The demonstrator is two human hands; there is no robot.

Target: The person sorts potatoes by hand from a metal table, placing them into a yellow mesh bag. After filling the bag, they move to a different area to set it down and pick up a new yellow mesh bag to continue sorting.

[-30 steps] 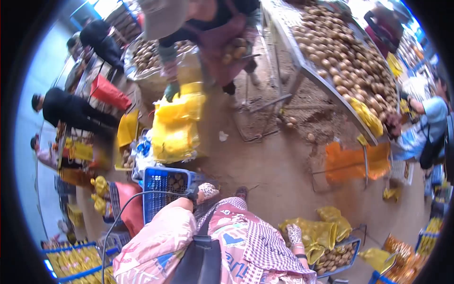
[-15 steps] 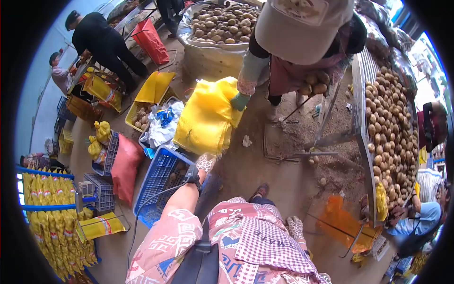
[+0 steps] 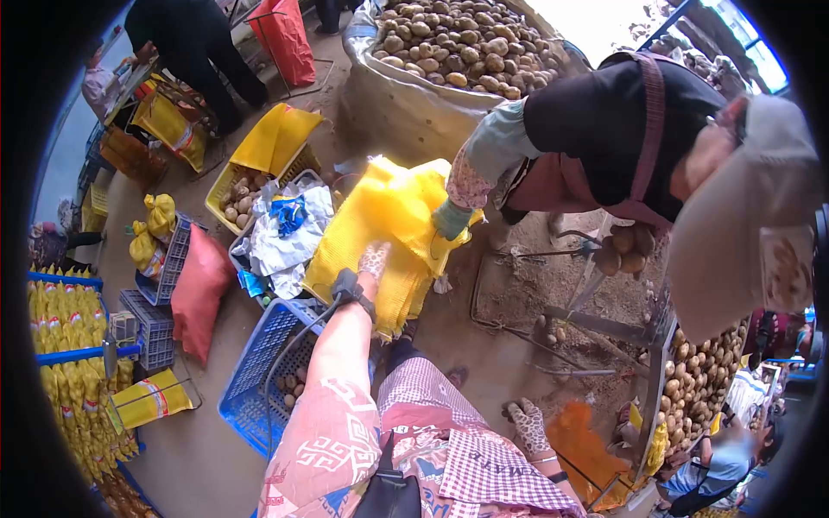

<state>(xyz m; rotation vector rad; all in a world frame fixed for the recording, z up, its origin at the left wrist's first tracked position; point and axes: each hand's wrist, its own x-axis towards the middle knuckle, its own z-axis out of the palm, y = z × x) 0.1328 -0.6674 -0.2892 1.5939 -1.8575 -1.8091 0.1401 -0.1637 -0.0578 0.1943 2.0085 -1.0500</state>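
The left hand [image 3: 373, 261] touches the yellow bags [image 3: 367, 224], just past the blue basket [image 3: 252, 363]; I can't tell if its fingers pinch. Another person's hand [image 3: 451, 219] is there too. The right hand [image 3: 528, 425], right of the basket, is empty, fingers spread. Lifting bags needs a snug pinch.

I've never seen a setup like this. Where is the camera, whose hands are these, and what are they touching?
There is no robot: every picture comes from one camera on a person's head, looking forward and down. The wearer's left hand, in a spotted glove, rests on yellow mesh bags; a co-worker's gloved hand touches them too. The wearer's right hand, also gloved, is low at the side, with nothing visible in it. On the floor stand a blue crate with potatoes and a big potato-filled sack.
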